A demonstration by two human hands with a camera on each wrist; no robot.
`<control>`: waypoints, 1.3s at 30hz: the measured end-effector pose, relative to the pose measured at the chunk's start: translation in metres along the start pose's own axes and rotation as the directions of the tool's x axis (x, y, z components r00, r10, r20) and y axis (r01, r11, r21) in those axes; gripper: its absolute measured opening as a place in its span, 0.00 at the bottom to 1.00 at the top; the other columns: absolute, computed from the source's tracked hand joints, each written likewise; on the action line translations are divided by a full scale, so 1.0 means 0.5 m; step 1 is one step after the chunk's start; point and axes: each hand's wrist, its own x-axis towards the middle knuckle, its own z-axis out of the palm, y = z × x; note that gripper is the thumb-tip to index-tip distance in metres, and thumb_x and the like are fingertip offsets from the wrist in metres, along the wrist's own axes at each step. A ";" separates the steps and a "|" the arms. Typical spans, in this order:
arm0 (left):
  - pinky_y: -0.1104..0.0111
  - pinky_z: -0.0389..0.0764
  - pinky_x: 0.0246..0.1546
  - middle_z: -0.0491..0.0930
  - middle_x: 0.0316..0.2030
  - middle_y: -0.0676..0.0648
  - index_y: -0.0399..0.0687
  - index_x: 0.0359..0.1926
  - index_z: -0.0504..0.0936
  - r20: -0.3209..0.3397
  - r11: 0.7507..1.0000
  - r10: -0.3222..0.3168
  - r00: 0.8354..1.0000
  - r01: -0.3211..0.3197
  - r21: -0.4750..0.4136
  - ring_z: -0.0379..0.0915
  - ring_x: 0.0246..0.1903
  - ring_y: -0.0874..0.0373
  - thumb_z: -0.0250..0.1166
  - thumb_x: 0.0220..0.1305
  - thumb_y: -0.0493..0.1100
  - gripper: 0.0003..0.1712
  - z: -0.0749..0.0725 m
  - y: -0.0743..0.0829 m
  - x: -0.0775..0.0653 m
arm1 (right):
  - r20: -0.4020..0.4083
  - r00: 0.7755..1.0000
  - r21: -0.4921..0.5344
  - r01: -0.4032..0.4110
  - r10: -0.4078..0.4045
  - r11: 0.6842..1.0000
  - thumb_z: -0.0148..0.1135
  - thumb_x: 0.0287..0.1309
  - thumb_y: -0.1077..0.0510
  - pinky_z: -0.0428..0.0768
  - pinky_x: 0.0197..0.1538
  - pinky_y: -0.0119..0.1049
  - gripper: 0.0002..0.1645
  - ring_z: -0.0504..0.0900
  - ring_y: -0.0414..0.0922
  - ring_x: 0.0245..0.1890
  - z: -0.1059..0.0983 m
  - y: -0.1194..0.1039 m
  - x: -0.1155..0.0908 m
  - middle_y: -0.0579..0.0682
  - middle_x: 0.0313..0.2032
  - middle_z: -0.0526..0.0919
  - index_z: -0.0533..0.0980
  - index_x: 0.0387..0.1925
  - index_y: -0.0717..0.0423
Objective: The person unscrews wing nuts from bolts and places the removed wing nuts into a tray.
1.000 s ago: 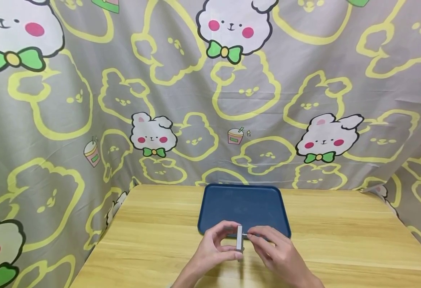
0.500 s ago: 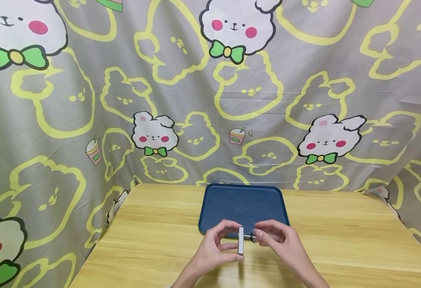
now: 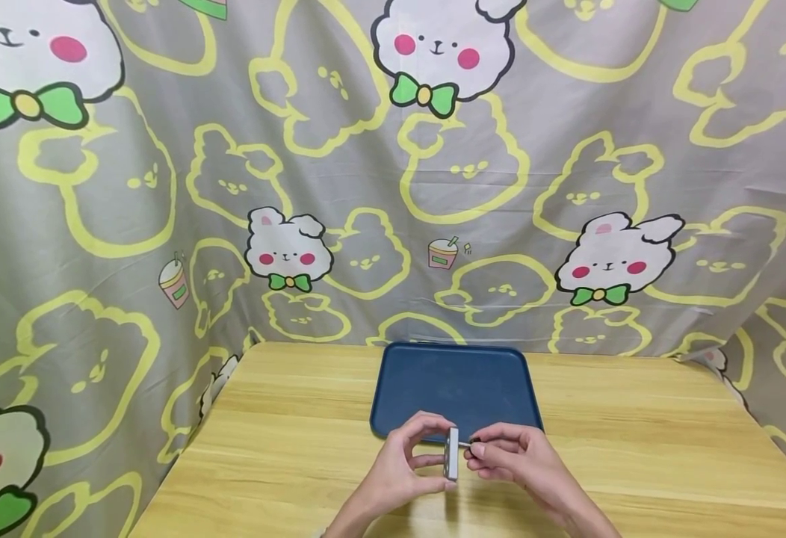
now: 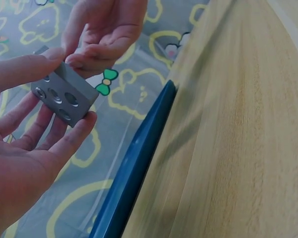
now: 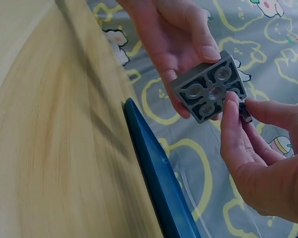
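Observation:
My left hand (image 3: 396, 467) grips a grey metal block (image 3: 453, 454) by its edges, thumb on one edge and fingertips on the opposite one. The block is held upright above the table. The left wrist view shows round holes in one face; in the right wrist view the other face has ribbed recesses around several round bosses. Between thumb and fingers, my right hand (image 3: 521, 457) pinches a small bolt (image 5: 245, 113) with a dark head. Its thin silver shank (image 3: 464, 444) points at the block's right face. Fingers hide most of it, and I cannot tell whether it enters a hole.
A dark blue tray (image 3: 453, 388) lies on the wooden table (image 3: 285, 418) just beyond the hands. Behind the table hangs a grey curtain (image 3: 366, 179) with rabbit prints, which also runs along both sides.
My right hand drew slightly right, showing the bolt's dark part, then came back left and lower with its fingers closer together. The left hand and block shifted only slightly.

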 end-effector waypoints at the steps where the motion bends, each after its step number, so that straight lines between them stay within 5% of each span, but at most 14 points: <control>1: 0.53 0.84 0.57 0.69 0.60 0.34 0.34 0.62 0.75 -0.003 1.000 -0.006 1.000 0.006 0.000 0.71 0.63 0.49 0.76 0.50 0.23 0.37 0.000 0.000 0.000 | -0.004 1.000 -0.016 0.018 -0.018 1.000 0.65 0.68 0.63 0.90 0.48 0.41 0.19 0.89 0.48 0.42 0.001 0.001 0.000 0.60 0.42 0.88 0.77 0.52 0.76; 7: 0.53 0.84 0.57 0.70 0.59 0.34 0.33 0.62 0.74 -0.019 1.000 -0.006 1.000 0.006 -0.009 0.72 0.63 0.48 0.76 0.51 0.24 0.36 -0.001 0.000 -0.001 | -0.053 0.973 -0.231 0.209 -0.227 0.950 0.67 0.66 0.64 0.91 0.41 0.42 0.18 0.90 0.46 0.38 0.018 0.003 0.000 0.62 0.40 0.88 0.77 0.49 0.77; 11: 0.54 0.85 0.55 0.72 0.59 0.35 0.35 0.62 0.74 -0.030 1.000 -0.003 1.000 0.003 -0.016 0.72 0.63 0.45 0.76 0.52 0.25 0.36 -0.003 0.002 0.000 | -0.073 0.904 -0.426 0.354 -0.422 0.833 0.70 0.63 0.64 0.91 0.39 0.40 0.11 0.89 0.45 0.36 0.033 0.008 -0.001 0.56 0.38 0.89 0.82 0.45 0.65; 13: 0.54 0.86 0.54 0.73 0.58 0.37 0.36 0.63 0.75 -0.036 1.000 -0.010 0.999 0.010 -0.012 0.72 0.62 0.45 0.77 0.52 0.25 0.36 -0.004 0.004 0.000 | -0.041 0.836 -0.537 0.444 -0.547 0.717 0.72 0.61 0.66 0.91 0.38 0.36 0.09 0.89 0.43 0.35 0.038 0.012 -0.001 0.50 0.37 0.89 0.84 0.44 0.58; 18: 0.54 0.87 0.53 0.74 0.58 0.39 0.36 0.63 0.75 -0.040 0.999 -0.035 0.999 0.035 -0.002 0.73 0.61 0.48 0.77 0.52 0.26 0.36 -0.005 0.007 0.000 | 0.114 0.618 -0.681 0.619 -0.778 0.392 0.74 0.53 0.74 0.88 0.38 0.27 0.20 0.87 0.40 0.35 0.037 0.024 0.006 0.47 0.39 0.88 0.84 0.45 0.52; 23: 0.55 0.87 0.52 0.74 0.58 0.40 0.35 0.64 0.74 -0.041 0.999 -0.053 0.998 0.053 -0.004 0.73 0.60 0.50 0.76 0.53 0.25 0.37 -0.006 0.007 -0.001 | 0.292 0.415 -0.718 0.691 -0.862 0.089 0.66 0.68 0.62 0.86 0.46 0.24 0.06 0.87 0.44 0.38 0.032 0.030 0.017 0.51 0.42 0.87 0.84 0.44 0.54; 26: 0.56 0.87 0.52 0.74 0.59 0.38 0.33 0.64 0.73 -0.043 0.998 -0.056 0.997 0.056 -0.004 0.73 0.61 0.49 0.77 0.54 0.27 0.37 -0.007 0.007 -0.003 | 0.386 0.289 -0.738 0.667 -0.876 -0.105 0.59 0.75 0.56 0.86 0.48 0.26 0.12 0.87 0.47 0.37 0.033 0.026 0.023 0.54 0.42 0.87 0.86 0.41 0.57; 29: 0.56 0.87 0.52 0.73 0.60 0.35 0.34 0.64 0.73 -0.044 0.998 -0.056 0.997 0.056 -0.008 0.73 0.61 0.50 0.78 0.54 0.29 0.37 -0.007 0.008 -0.003 | 0.431 0.218 -0.736 0.646 -0.876 -0.201 0.58 0.75 0.57 0.87 0.44 0.28 0.15 0.87 0.48 0.34 0.037 0.023 0.026 0.56 0.41 0.88 0.87 0.40 0.61; 30: 0.56 0.87 0.52 0.73 0.60 0.34 0.35 0.64 0.74 -0.045 0.998 -0.057 0.997 0.056 -0.009 0.73 0.61 0.50 0.78 0.54 0.30 0.37 -0.007 0.008 -0.003 | 0.434 0.210 -0.736 0.643 -0.876 -0.211 0.58 0.75 0.57 0.87 0.43 0.29 0.15 0.87 0.48 0.34 0.038 0.022 0.026 0.56 0.41 0.88 0.87 0.40 0.61; 32: 0.56 0.87 0.53 0.72 0.60 0.31 0.36 0.64 0.74 -0.043 0.998 -0.055 0.998 0.055 -0.013 0.73 0.61 0.50 0.78 0.54 0.30 0.36 -0.007 0.009 -0.003 | 0.419 0.231 -0.743 0.644 -0.878 -0.185 0.59 0.75 0.56 0.87 0.44 0.28 0.14 0.87 0.47 0.35 0.038 0.022 0.025 0.55 0.41 0.88 0.86 0.41 0.60; 34: 0.56 0.87 0.53 0.70 0.60 0.28 0.38 0.63 0.75 -0.041 0.998 -0.053 0.998 0.052 -0.016 0.72 0.61 0.48 0.78 0.54 0.29 0.36 -0.007 0.009 -0.002 | 0.370 0.296 -0.744 0.661 -0.881 -0.091 0.63 0.72 0.56 0.86 0.46 0.27 0.11 0.87 0.47 0.37 0.037 0.024 0.021 0.54 0.43 0.87 0.85 0.45 0.60; 36: 0.55 0.87 0.53 0.70 0.60 0.27 0.38 0.63 0.75 -0.041 0.999 -0.048 0.998 0.047 -0.019 0.72 0.62 0.43 0.78 0.53 0.28 0.36 -0.007 0.008 -0.001 | 0.288 0.393 -0.745 0.664 -0.873 0.053 0.71 0.65 0.58 0.86 0.47 0.26 0.14 0.87 0.47 0.40 0.036 0.024 0.015 0.51 0.46 0.87 0.83 0.49 0.59; 39: 0.55 0.87 0.53 0.72 0.60 0.31 0.38 0.62 0.76 -0.041 0.999 -0.031 0.999 0.030 -0.026 0.69 0.63 0.35 0.77 0.53 0.26 0.35 -0.007 0.008 0.000 | 0.111 0.585 -0.701 0.619 -0.804 0.354 0.76 0.57 0.64 0.88 0.44 0.29 0.23 0.87 0.46 0.44 0.038 0.020 0.005 0.48 0.48 0.86 0.81 0.54 0.56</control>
